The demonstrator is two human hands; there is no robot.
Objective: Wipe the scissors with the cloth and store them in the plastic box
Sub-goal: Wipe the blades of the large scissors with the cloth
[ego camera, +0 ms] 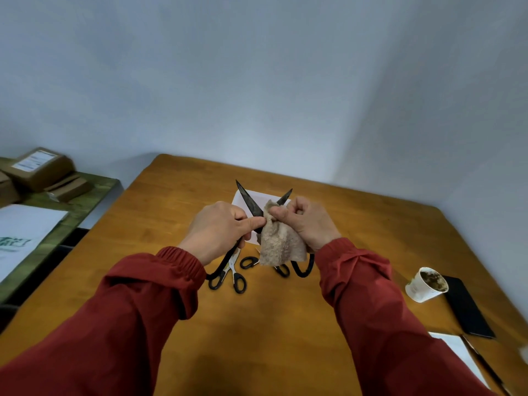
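Note:
I hold a large pair of dark scissors [249, 202] spread open above the wooden table [371, 224]. My left hand [220, 231] grips them near the pivot, and its black handle loop hangs below my wrist. My right hand [308, 224] pinches a beige fluffy cloth [281, 247] around the right blade, whose tip sticks out above the cloth. A white plastic box [257, 197] lies on the table behind my hands, mostly hidden. Two smaller black-handled scissors [238, 280] lie on the table under my hands.
A paper cup [427, 284] with brown residue and a black phone [468, 307] sit at the right. White paper with a dark pen [483, 364] lies at the near right. A green side table [83, 201] at the left holds cardboard boxes and a white bag.

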